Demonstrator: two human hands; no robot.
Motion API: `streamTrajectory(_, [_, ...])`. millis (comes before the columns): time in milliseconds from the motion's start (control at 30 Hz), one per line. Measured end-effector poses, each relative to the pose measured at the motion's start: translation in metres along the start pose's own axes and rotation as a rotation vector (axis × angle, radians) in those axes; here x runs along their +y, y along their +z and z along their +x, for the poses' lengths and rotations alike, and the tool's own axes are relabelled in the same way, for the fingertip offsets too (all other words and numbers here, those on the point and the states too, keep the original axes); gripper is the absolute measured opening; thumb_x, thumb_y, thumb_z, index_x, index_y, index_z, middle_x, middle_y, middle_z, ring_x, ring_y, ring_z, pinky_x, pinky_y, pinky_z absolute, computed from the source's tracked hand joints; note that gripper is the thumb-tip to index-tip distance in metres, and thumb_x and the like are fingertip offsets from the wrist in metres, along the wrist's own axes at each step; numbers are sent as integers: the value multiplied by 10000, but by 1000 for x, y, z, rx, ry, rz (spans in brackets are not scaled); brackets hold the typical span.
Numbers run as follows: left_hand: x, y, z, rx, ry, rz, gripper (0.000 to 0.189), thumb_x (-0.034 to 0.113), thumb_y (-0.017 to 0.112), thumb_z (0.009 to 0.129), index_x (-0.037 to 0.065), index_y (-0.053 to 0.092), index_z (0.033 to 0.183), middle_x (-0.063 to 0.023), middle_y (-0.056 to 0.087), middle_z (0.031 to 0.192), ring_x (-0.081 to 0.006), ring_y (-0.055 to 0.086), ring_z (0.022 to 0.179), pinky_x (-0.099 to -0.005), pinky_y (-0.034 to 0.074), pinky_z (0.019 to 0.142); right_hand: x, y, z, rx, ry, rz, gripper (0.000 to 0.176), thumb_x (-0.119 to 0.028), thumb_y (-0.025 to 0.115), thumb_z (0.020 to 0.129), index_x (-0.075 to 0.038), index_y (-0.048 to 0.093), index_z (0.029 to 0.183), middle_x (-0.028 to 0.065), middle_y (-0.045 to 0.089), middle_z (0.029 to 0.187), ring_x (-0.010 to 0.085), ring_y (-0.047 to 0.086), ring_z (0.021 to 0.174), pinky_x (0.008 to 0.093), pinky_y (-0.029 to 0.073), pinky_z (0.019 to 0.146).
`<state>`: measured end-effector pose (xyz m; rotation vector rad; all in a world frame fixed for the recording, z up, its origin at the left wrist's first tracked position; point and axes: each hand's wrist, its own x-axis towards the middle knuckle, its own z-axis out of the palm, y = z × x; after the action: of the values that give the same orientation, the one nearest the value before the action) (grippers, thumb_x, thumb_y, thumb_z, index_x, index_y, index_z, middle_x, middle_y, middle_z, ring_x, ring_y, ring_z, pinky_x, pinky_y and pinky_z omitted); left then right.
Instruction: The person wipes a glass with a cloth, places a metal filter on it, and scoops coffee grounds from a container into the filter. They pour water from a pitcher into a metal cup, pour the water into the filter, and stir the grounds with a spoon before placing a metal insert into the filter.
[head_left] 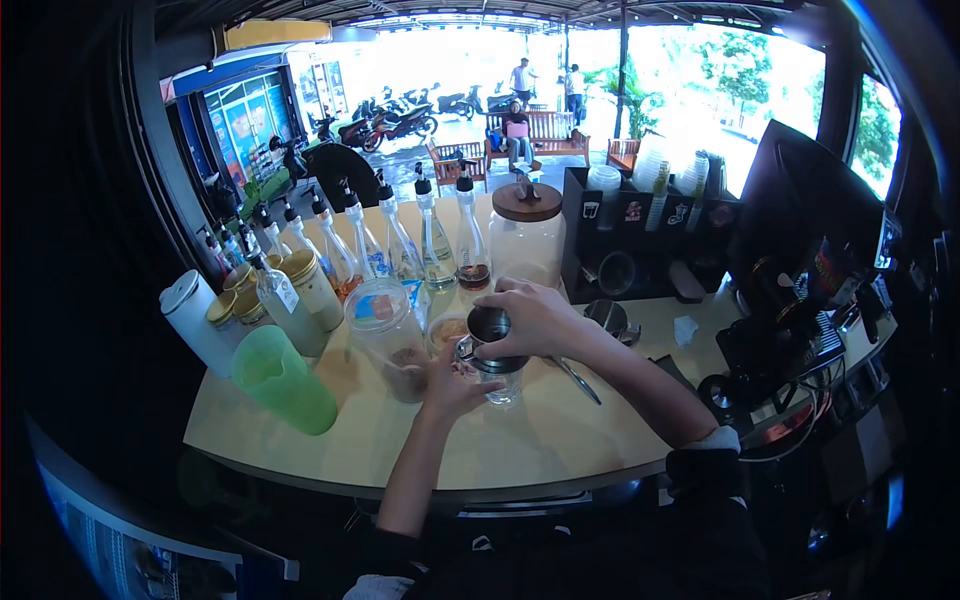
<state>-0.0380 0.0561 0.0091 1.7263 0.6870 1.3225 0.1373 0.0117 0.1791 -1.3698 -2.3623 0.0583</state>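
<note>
A dark metal coffee dripper (489, 325) with a wide rim sits on top of a clear glass (505, 392) on the counter. My right hand (535, 316) is closed around the dripper's upper part from the right. Lower down, my left hand (452, 388) grips the glass from the left, its thumb across the front. Just behind my left hand is a small tub of brown powder (447, 330), partly hidden. A clear jar (385, 335) with some brown powder at its bottom stands left of it. To the right lies a slim metal utensil (578, 381).
A green pitcher (285, 380) stands at the left front of the counter (480, 455). Several pump bottles (400, 240) line the back, beside a wooden-lidded jar (527, 235). A black cup organizer (640, 235) and coffee equipment (770, 340) occupy the right. People are outside.
</note>
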Motion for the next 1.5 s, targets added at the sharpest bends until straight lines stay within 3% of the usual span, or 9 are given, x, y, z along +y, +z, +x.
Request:
streamTrajectory(233, [1, 0, 0, 13, 19, 33, 788, 404, 925, 497, 56, 556, 1100, -47, 677, 906, -113, 623, 773, -291, 514, 695, 3, 6, -7, 3, 63, -6, 751, -571, 720, 644, -59, 630, 1185, 164, 590, 1065, 340, 611, 999, 405, 487, 884])
streamTrajectory(433, [9, -1, -3, 50, 55, 65, 787, 370, 930, 504, 61, 543, 1115, -52, 678, 925, -113, 630, 785, -284, 521, 701, 28, 21, -7, 47, -155, 207, 836, -429, 804, 636, -50, 507, 1319, 188, 563, 1125, 355, 586, 1056, 414, 459, 936])
streamTrajectory(600, [8, -3, -4, 16, 12, 133, 791, 346, 930, 510, 62, 531, 1131, -73, 682, 967, -141, 659, 828, -282, 532, 702, 25, 38, -18, 172, -14, 340, 1025, -344, 863, 599, -26, 329, 1415, 218, 536, 1227, 347, 577, 1098, 426, 443, 967])
streamTrajectory(833, [7, 1, -6, 11, 45, 274, 815, 321, 931, 516, 70, 504, 1163, -87, 678, 984, -163, 656, 872, -302, 529, 746, 26, 57, -32, 174, 117, 523, 1092, -391, 864, 580, -30, 284, 1432, 262, 447, 1310, 398, 449, 1236, 455, 355, 1047])
streamTrajectory(933, [3, 11, -8, 73, 22, 61, 920, 252, 941, 510, 80, 426, 1254, -87, 642, 1077, -168, 634, 948, -315, 507, 802, 25, 50, -46, 274, 44, 557, 1066, -368, 857, 622, -33, 268, 1445, 255, 426, 1325, 370, 453, 1236, 437, 380, 1023])
streamTrajectory(1033, [-6, 20, -6, 107, -67, 28, 963, 233, 942, 512, 86, 394, 1290, -80, 623, 1106, -164, 610, 987, -311, 496, 828, 39, 27, -71, 262, 123, 547, 932, -316, 810, 716, -46, 289, 1441, 214, 441, 1325, 315, 487, 1193, 405, 417, 981])
streamTrajectory(1167, [-5, 25, -8, 138, -117, 67, 1007, 243, 943, 510, 98, 374, 1328, -91, 559, 1218, -172, 572, 1041, -310, 492, 836, 101, 23, -105, 579, 268, 507, 542, -182, 662, 868, -46, 439, 1343, 121, 500, 1277, 242, 533, 1092, 373, 482, 875])
streamTrajectory(1333, [-1, 23, -11, 128, -112, 114, 1048, 275, 945, 499, 96, 357, 1348, -91, 537, 1242, -199, 559, 1072, -350, 463, 919, 166, 51, -135, 560, 591, 598, 343, -124, 578, 912, -6, 515, 1228, 162, 509, 1241, 228, 551, 1101, 351, 502, 812])
streamTrajectory(1500, [10, 19, -10, 213, 135, 98, 1021, 430, 898, 542, 27, 383, 1326, -116, 505, 1271, -229, 507, 1160, -376, 407, 990, 179, 81, -148, 558, 580, 469, 244, -101, 569, 905, 19, 534, 1114, 165, 538, 1104, 251, 596, 990, 341, 500, 788])
